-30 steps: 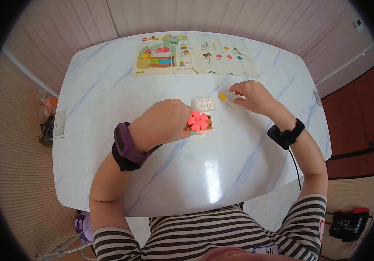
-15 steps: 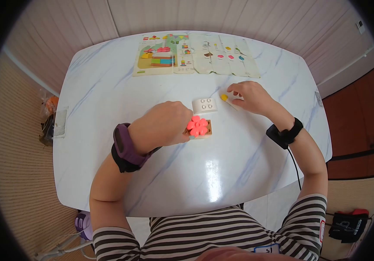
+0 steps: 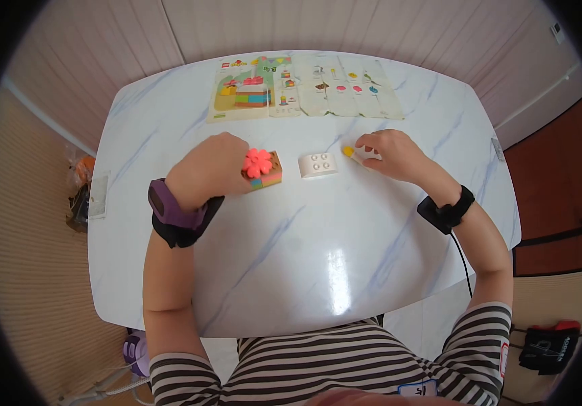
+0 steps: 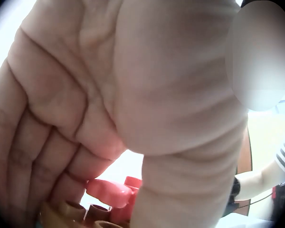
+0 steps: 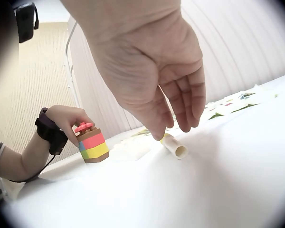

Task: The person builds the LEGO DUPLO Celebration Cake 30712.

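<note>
My left hand (image 3: 211, 166) grips a small stack of toy bricks (image 5: 94, 148) by its left side. The stack has brown layers at top and bottom, with red, yellow and blue-green bricks between. A coral-red flower piece (image 3: 258, 163) sits on top of it; the left wrist view shows brown studs (image 4: 99, 212) beside the flower. My right hand (image 3: 399, 154) hovers with loosely bent fingers over a toy candle (image 5: 174, 146), a white hollow tube with a yellow tip, lying on its side. Thumb and index fingertips are right at the candle's yellow end.
A white rounded brick (image 3: 318, 165) with studs on top stands between the two hands. Behind them, a creased instruction sheet (image 3: 304, 88) lies along the far edge of the marble-patterned table (image 3: 291, 250).
My left hand has carried the brick stack with its flower to the left, away from the front of the white brick. My right hand has stayed by the candle.
</note>
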A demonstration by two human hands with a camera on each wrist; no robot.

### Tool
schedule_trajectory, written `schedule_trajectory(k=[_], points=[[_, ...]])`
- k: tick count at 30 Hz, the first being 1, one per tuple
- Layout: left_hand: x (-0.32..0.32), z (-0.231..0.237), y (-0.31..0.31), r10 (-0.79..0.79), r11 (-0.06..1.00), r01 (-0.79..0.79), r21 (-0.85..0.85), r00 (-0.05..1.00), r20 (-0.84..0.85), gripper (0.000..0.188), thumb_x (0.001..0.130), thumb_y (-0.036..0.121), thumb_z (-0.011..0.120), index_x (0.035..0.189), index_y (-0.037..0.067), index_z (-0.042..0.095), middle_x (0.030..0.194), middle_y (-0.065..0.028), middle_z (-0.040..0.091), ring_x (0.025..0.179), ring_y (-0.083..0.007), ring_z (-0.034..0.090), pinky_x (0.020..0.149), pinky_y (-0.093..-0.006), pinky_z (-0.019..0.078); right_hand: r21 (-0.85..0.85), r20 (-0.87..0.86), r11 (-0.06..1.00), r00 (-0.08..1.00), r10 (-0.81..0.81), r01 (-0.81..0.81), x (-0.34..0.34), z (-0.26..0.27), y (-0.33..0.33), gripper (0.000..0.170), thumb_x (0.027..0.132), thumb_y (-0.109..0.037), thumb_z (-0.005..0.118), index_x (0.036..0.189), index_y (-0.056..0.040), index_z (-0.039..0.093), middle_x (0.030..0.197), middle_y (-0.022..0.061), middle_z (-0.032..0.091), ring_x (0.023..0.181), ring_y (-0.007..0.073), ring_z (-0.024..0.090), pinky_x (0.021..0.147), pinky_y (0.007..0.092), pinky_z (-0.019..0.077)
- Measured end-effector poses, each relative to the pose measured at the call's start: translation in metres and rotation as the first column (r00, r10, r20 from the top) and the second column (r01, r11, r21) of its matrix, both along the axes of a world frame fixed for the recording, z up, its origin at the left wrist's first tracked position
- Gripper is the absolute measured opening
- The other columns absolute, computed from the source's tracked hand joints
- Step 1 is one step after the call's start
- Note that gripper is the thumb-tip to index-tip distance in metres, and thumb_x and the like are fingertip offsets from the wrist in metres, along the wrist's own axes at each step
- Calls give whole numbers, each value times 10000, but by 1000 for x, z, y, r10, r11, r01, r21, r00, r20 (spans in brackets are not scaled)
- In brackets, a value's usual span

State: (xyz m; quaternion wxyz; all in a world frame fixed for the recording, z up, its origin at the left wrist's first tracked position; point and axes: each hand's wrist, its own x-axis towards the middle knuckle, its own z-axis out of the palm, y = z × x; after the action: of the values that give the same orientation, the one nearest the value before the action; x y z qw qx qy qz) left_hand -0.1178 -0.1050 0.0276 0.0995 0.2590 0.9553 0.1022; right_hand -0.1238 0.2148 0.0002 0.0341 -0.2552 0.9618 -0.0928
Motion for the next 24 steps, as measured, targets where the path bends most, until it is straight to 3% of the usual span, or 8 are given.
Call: schedule_trajectory(k=[6, 12, 15, 18, 21, 22, 24], points=[[0, -4, 5, -51, 991, 53, 121, 999, -19, 235, 603, 112, 631, 661, -85, 516, 659, -245, 533, 616, -392, 521, 568, -429, 445, 9, 15, 1000, 1000, -2, 2, 3, 2, -7, 257, 729, -106, 683, 979, -57, 646, 855, 105, 671, 788, 255, 635, 709, 340, 499], [8, 2, 10, -150, 987, 146, 62, 986, 67, 277, 619, 186, 680, 709, -36, 540, 639, -205, 555, 610, -369, 539, 552, -408, 440, -2, 41, 1000, 999, -10, 10, 4, 6, -11, 296, 725, -104, 692, 1016, -63, 654, 911, 126, 670, 862, 291, 626, 744, 377, 501], [14, -1, 22, -237, 961, 235, 147, 971, -4, 265, 635, 178, 678, 706, -32, 532, 637, -196, 560, 617, -361, 549, 569, -411, 450, 1, 35, 1000, 999, -8, 8, 3, 4, -8, 320, 722, -112, 697, 1032, -58, 642, 905, 128, 667, 860, 298, 624, 741, 383, 500], [17, -19, 44, -349, 901, 345, 262, 937, -32, 274, 673, 198, 699, 768, -24, 569, 673, -180, 579, 650, -347, 570, 606, -404, 463, -6, 42, 999, 998, -35, 36, 1, -3, -4, 370, 719, -113, 699, 1074, -56, 613, 889, 140, 664, 861, 302, 622, 733, 392, 498], [26, -32, 69, -354, 875, 363, 319, 931, -89, 326, 721, 234, 713, 903, -13, 603, 736, -159, 606, 700, -333, 588, 645, -392, 472, -24, 58, 999, 998, -38, 39, 0, -12, 2, 426, 726, -104, 685, 1134, -70, 570, 882, 143, 651, 860, 305, 621, 723, 403, 495], [30, -27, 74, -338, 916, 335, 221, 941, -26, 427, 739, 253, 726, 1046, -10, 590, 834, -166, 625, 750, -323, 601, 674, -377, 482, -22, 64, 999, 997, -47, 48, 1, -13, 2, 438, 728, -101, 680, 1148, -79, 559, 882, 143, 646, 860, 307, 620, 721, 405, 494], [31, -22, 72, -340, 889, 339, 308, 939, -51, 449, 742, 227, 728, 1089, -12, 571, 882, -172, 632, 767, -314, 611, 692, -369, 490, -18, 75, 998, 995, -58, 60, 0, -15, -2, 463, 733, -94, 670, 1177, -97, 539, 881, 141, 636, 859, 313, 618, 715, 410, 493]])
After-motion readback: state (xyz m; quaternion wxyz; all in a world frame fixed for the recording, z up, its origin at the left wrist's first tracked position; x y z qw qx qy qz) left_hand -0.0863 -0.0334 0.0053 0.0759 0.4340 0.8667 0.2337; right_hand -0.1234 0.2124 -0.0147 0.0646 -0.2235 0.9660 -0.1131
